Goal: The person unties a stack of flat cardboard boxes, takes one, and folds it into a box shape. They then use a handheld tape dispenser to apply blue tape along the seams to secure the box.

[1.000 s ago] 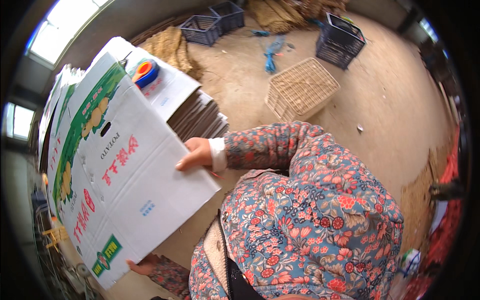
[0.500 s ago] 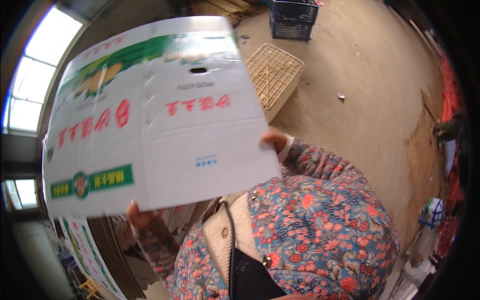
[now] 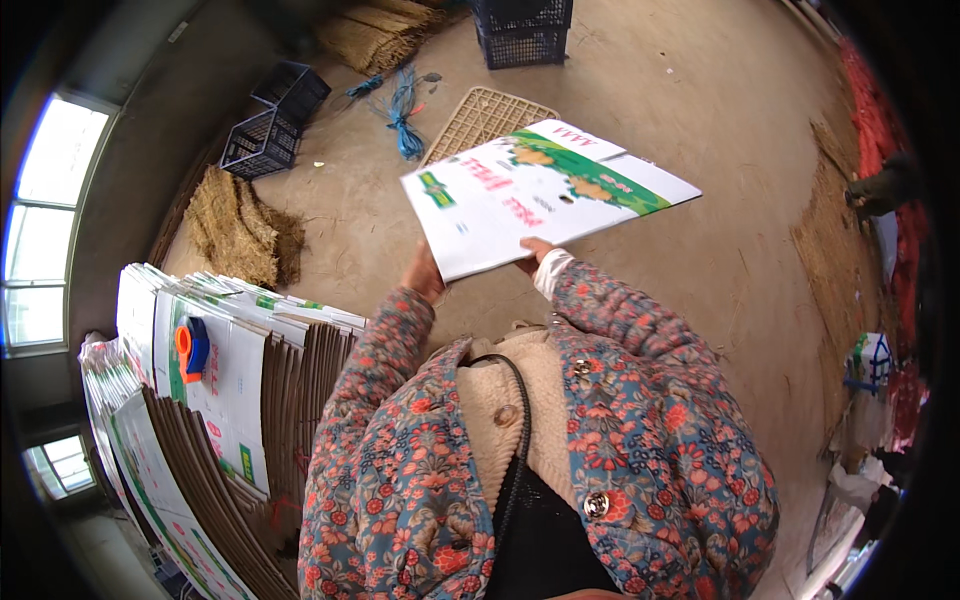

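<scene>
A flattened cardboard box (image 3: 480, 220), white with a green band and red print, is held out in front of me, over the floor. My left hand (image 3: 425, 272) grips its near left corner, and my right hand (image 3: 537, 256) is closed on the near edge farther right. Fingers under the cardboard are hidden on both hands. Just beyond, an upturned beige plastic crate (image 3: 487, 105) is partly covered by the box. At lower left stand packed flattened boxes (image 3: 235, 350), with an orange and blue tape dispenser (image 3: 191, 350) on them.
Dark plastic crates (image 3: 522, 45) stand at the far side, and more black crates (image 3: 262, 143) are at the left. Blue rope (image 3: 403, 125) lies on the floor near straw mats (image 3: 243, 232). Red net bags (image 3: 868, 120) line the right wall.
The box has swung from the upper left to the right and away from me, and now tilts flatter. Both hands have moved with it, uncovering the stacked boxes, rope and crates at left.
</scene>
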The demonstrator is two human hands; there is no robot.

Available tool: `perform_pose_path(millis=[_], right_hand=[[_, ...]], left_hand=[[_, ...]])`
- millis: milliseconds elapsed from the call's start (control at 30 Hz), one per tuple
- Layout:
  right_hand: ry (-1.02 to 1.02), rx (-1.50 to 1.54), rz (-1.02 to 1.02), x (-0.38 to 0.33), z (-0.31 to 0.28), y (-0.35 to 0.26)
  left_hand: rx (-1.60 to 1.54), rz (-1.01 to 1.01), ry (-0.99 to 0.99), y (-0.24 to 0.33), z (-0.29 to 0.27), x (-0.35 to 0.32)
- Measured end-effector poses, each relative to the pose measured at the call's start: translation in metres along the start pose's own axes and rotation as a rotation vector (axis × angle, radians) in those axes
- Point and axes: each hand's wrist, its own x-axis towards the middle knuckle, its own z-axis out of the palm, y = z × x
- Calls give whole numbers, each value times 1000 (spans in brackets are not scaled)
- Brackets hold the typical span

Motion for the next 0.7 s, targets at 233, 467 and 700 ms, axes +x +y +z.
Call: perform_pose_path(millis=[233,467,700], right_hand=[[99,471,78,-21,-3,27],[-16,705,92,-1,16,23],[-59,609,-3,-33,-101,101]], left_hand=[[196,-109,423,-50,35,-22],[269,-100,529,6,60,-29],[805,316,546,-77,88,-129]])
